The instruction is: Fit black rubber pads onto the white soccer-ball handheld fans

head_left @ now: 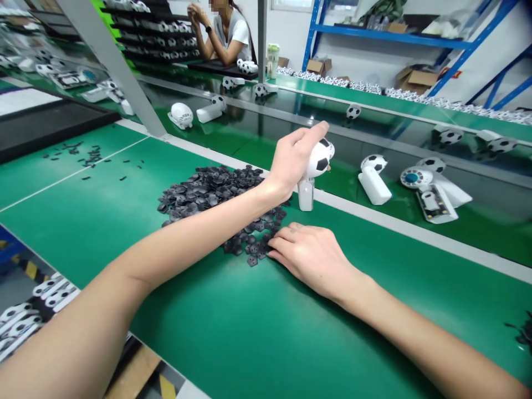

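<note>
My left hand [296, 157] is wrapped round the head of a small white hand-held fan with a football pattern [318, 166], holding it upright with its handle just above the green table edge. My right hand [310, 252] rests flat on the green mat, fingertips touching the near edge of a pile of small dark grey pieces [216, 194]. The fingers lie stretched toward a few loose pieces, and I cannot see anything pinched between them.
Beyond the table edge runs a conveyor [415, 221] carrying more football fans [374, 177] and an opened one [432, 199]. Another person [224, 33] sits at the far side. A metal post [112, 61] slants at the left. Trays of fans [37, 310] lie at my lower left.
</note>
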Available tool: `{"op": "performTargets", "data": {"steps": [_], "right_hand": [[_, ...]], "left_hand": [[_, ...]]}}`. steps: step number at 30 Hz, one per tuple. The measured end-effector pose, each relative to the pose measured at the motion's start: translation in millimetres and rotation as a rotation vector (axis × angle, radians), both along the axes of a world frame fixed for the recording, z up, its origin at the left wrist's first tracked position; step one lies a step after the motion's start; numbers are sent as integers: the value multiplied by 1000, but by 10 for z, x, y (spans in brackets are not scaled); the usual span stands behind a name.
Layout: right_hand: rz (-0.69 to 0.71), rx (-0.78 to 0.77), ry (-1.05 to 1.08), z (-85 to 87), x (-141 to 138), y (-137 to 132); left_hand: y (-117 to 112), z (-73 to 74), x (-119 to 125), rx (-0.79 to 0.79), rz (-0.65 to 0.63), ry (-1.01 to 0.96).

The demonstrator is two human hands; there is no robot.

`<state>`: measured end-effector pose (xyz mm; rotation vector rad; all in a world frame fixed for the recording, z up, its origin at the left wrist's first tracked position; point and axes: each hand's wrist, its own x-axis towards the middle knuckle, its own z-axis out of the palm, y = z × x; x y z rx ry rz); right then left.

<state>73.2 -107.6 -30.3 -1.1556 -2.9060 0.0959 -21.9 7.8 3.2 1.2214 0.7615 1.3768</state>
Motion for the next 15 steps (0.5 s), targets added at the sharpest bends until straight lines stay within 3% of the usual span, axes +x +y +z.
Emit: {"op": "performTargets", "data": {"steps": [9,15], "right_hand": [[-5,30,-103,79,-168,-29],[-22,-50,-133,212,-155,-11]], "left_hand": [[-41,17,2,11,-18,48],[-87,59,-1,-6,-24,45]]}}
